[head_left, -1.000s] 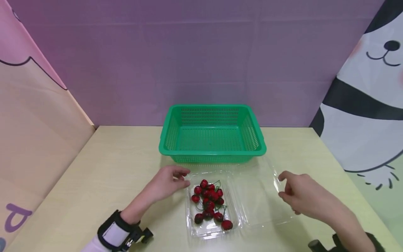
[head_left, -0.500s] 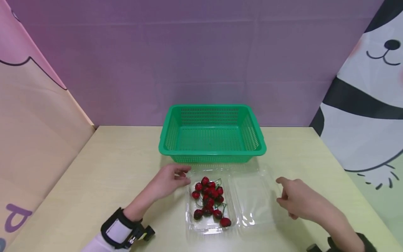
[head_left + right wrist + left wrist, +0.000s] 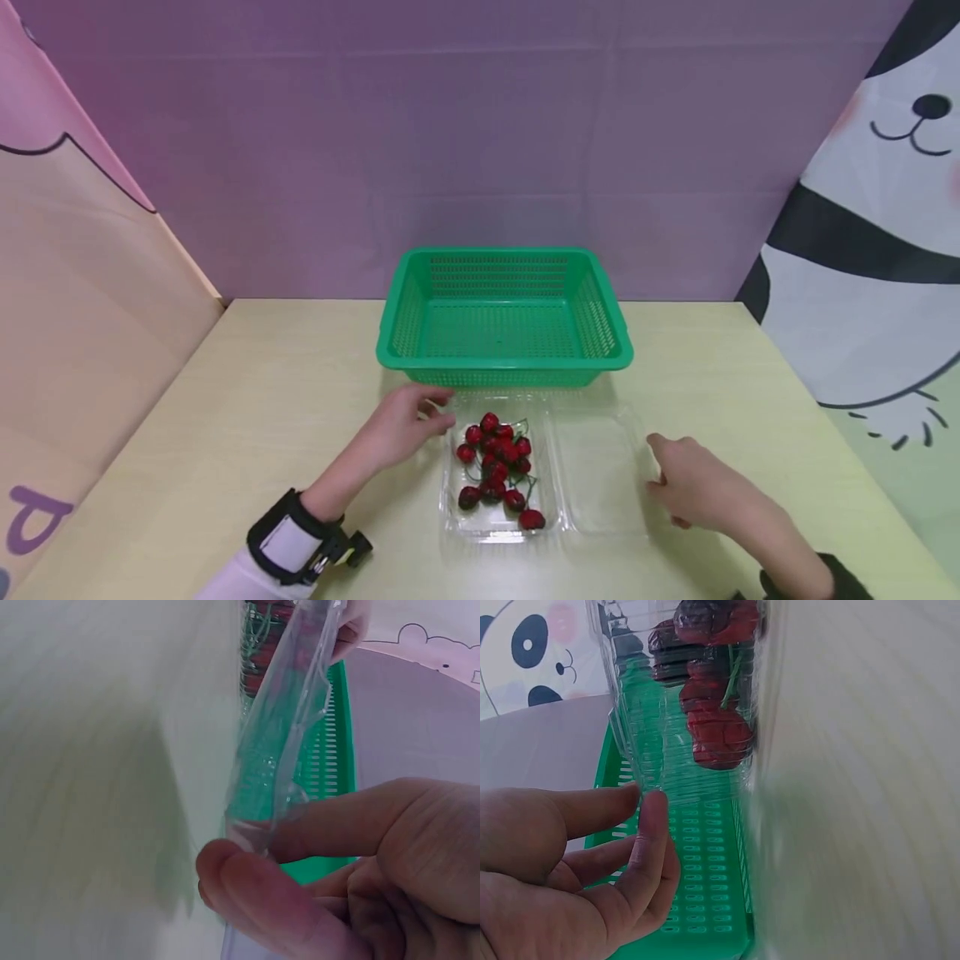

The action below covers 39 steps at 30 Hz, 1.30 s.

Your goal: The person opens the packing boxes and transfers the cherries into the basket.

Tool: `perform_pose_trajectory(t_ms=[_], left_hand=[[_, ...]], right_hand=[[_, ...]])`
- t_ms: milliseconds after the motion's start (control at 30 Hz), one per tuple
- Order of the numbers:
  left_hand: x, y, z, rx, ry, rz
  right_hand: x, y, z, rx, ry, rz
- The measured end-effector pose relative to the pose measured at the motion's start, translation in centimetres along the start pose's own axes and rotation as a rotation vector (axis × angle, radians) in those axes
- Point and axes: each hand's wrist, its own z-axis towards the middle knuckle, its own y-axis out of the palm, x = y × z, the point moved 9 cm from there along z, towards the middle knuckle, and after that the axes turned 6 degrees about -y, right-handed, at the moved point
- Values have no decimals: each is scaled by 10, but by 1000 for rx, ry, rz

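Observation:
A clear plastic clamshell box (image 3: 491,527) lies opened out on the table, its tray holding several dark red cherries (image 3: 497,472) with green stems. My left hand (image 3: 405,427) pinches the tray's far left corner; in the left wrist view the thumb and fingertips (image 3: 653,806) meet at the rim. The transparent lid (image 3: 603,479) extends to the right of the tray, joined along the side. My right hand (image 3: 697,483) pinches the lid's outer edge. In the right wrist view the lid (image 3: 270,750) slants up off the table between thumb and fingers.
Directly behind the box stands a green perforated basket (image 3: 504,364) with nothing in it. A purple cloth (image 3: 480,150) hangs behind the pale wooden table (image 3: 300,358), and printed panels flank it, one with a panda (image 3: 885,225).
My right hand has moved left with the lid's edge, drawing it nearer the tray. The box with the cherries has slid slightly away from me. My left hand keeps its grip on the corner.

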Motion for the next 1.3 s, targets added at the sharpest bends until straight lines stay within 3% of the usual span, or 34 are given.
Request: perform_pose_trajectory(t_ms=[233,400,700,800,1000,1167,1300], left_hand=[[-2,0,2,12,-8,-22],[0,-1,2,16,0,-10],[3,-6,-2,76,-43,152],[8,-7,-7,105,-26,226],[25,-4,-13,146,90,254],[40,9,-19,98,225,256],[50,20,-24,65,324,316]], right_hand=[[0,2,3,18,-4,-49],[-2,-9,9,53,-59,-204],[-25,-31,8,228,-173,-328],[-40,-35,9,283,-212,-334],[-68,-40,17,364,-290,-341],[-85,-39,21,413,-358,-315],[-98,-35,24,413,-417,-297]])
